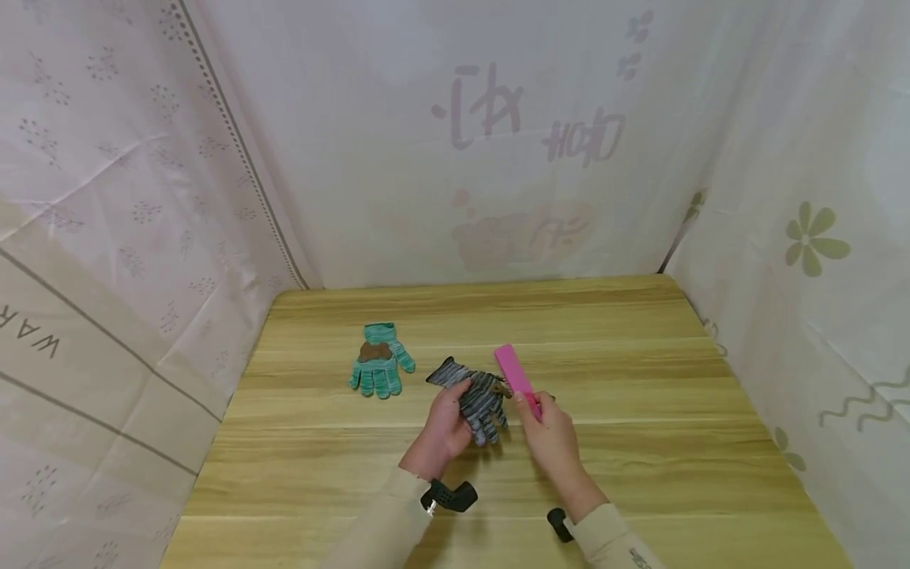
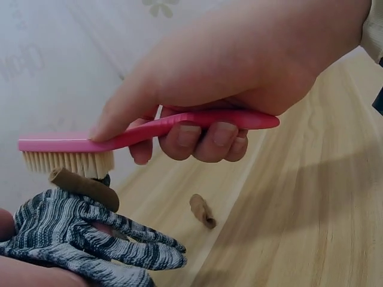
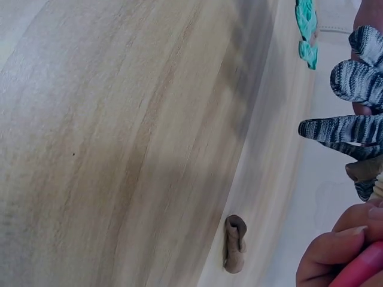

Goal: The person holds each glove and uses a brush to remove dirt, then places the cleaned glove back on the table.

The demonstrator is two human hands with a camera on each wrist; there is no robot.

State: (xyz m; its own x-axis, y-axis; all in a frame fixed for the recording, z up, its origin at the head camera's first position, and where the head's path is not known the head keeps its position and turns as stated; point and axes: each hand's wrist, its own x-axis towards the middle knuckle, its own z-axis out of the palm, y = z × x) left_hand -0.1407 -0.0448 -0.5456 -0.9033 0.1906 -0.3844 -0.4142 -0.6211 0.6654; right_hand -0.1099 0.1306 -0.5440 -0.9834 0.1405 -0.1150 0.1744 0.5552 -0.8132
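Observation:
In the head view my left hand [image 1: 449, 420] holds a grey-and-black striped knit glove [image 1: 482, 401], its fingers hanging down toward me. My right hand [image 1: 554, 438] grips a pink-handled brush [image 1: 513, 370]. From the left wrist view, the pale bristles [image 2: 66, 162] face down and meet a rolled brown clay-like strip [image 2: 87, 189] lying on the glove. The right thumb presses along the back of the brush while the fingers curl under its handle. Only part of the left hand shows at that view's lower left edge.
A green knit glove [image 1: 387, 371] with a brown patch [image 1: 374, 351] across it lies flat at the left on the wooden table [image 1: 604, 332]. Another curled brown piece [image 3: 235, 244] rests on the tabletop below the hands. Printed cloth [image 1: 398, 182] hangs around the table.

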